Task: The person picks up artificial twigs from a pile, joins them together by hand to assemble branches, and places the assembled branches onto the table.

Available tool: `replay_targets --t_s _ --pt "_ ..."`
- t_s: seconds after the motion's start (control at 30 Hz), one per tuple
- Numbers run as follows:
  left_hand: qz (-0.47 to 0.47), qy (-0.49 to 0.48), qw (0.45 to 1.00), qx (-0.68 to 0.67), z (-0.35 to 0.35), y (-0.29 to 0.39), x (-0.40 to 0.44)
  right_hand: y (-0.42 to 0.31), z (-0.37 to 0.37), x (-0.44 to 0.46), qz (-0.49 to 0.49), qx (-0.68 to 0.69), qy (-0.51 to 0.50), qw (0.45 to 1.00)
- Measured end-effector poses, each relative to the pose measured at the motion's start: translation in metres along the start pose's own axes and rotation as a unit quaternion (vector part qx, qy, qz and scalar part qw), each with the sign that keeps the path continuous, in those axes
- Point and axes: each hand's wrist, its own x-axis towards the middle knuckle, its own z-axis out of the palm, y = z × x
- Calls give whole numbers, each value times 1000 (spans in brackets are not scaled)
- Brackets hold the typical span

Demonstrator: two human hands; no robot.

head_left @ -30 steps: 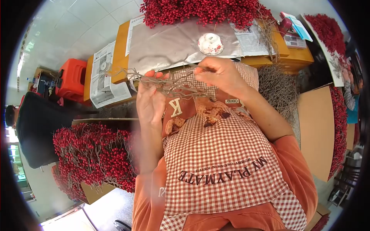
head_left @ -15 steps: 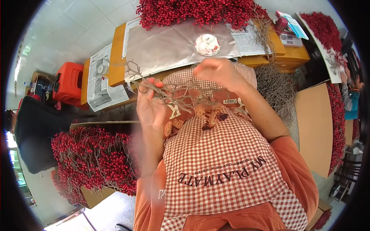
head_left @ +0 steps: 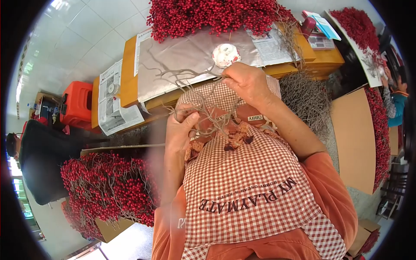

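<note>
A bare, forked grey-brown twig branch [head_left: 210, 113] is held up in front of my checked apron [head_left: 242, 186]. Its thin tips spread toward the table. My left hand [head_left: 180, 130] pinches the branch low on its left side, between thumb and fingers. With its fingers closed, my right hand [head_left: 250, 84] grips a twig end at the upper right of the branch. Just beyond the right hand, a white dish [head_left: 225, 55] with red specks stands on the table; its contents are hard to make out.
Red berry branches [head_left: 208, 19] are heaped on the far side of the yellow table [head_left: 129, 65]. A box of berry stems [head_left: 110, 186] stands at left, near an orange-red container [head_left: 78, 104]. Bare twigs [head_left: 305, 102] are piled right. A co-worker's arm [head_left: 392, 93] shows far right.
My right hand, apart from the branch before, has come down and closed on a twig. The branch's tips have turned upward and away. My left hand has shifted slightly right and lower.
</note>
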Motion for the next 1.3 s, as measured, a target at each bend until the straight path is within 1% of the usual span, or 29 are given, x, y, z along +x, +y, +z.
replay_targets --t_s 0.03,0.07,0.13,0.27,0.33,0.37,0.43,0.47,0.5,0.53,0.6,0.63,0.67,0.7,0.73,0.77,0.8,0.83,0.87,0.9,0.93,1.0,1.03,1.1,1.17,1.2,1.23,1.27,1.3 --pt "-28 -21 999 -8 -5 -3 3 -3 -5 1 -15 6 -9 1000" --pt "-30 -24 999 -8 -7 -8 2 -4 -7 0 -28 12 -17 999" --pt "-47 -84 995 -37 -5 -9 0 -2 -9 -2 -32 1 -10 999" --pt "-50 -85 992 -73 27 -1 -6 -2 0 -7 -47 6 29 998" --pt "-112 -150 968 -165 26 -11 -10 -7 1 -11 -48 12 35 998" --pt "-113 -189 961 -164 22 -20 -11 -10 2 -12 -56 17 35 998" --pt "-97 -193 959 -183 20 -25 -17 -8 1 -11 -63 23 36 997" --pt "-81 -195 957 -202 20 -25 -18 -1 -2 -9 -69 -19 36 997" --pt "-117 -194 956 -184 17 -20 -17 6 -4 -6 -76 -61 36 995" --pt "-117 -196 956 -183 21 -15 -18 9 -6 -3 -75 -62 37 995" --pt "-125 -150 972 -130 31 -5 -19 17 -13 6 -72 -77 97 990" --pt "-126 -154 971 -129 20 -6 -24 47 -9 3 -66 -170 106 977" --pt "-24 -238 971 5 -1 -9 -33 98 -29 -2 17 -228 134 964" --pt "81 -316 935 140 -14 -8 -35 148 -67 -9 284 165 221 918" --pt "83 -320 933 142 -11 -3 -35 143 -104 0 320 114 290 895" --pt "49 -150 982 100 -5 3 -39 137 -141 8 357 66 355 861" --pt "8 33 998 54 -3 3 -49 131 -150 6 303 111 339 884" --pt "37 35 997 -51 -2 6 -39 98 -151 8 308 69 255 914" --pt "27 99 992 -69 -3 5 -27 70 -135 7 323 114 213 915" --pt "33 74 992 -102 -6 4 -17 42 -120 7 338 156 173 912" --pt "39 46 989 -136 -6 4 -10 15 -108 4 345 246 126 897" --pt "47 50 989 -133 10 11 -8 -17 -84 0 336 344 35 876" --pt "49 57 989 -128 16 13 -9 -23 -75 -4 310 372 -20 875" --pt "53 65 990 -112 20 13 -8 -56 -72 1 369 364 -135 845" --pt "58 72 991 -99 22 11 -5 -51 -34 -19 263 408 -179 856" --pt "85 69 989 -99 23 9 -2 -52 -20 -26 263 408 -178 856" --pt "112 67 986 -100 23 8 1 -56 -9 -30 158 294 -133 933" --pt "111 66 986 -101 25 8 3 -59 -3 -33 48 171 -84 981" --pt "110 49 984 -130 27 8 5 -61 -1 -33 102 115 -127 980"
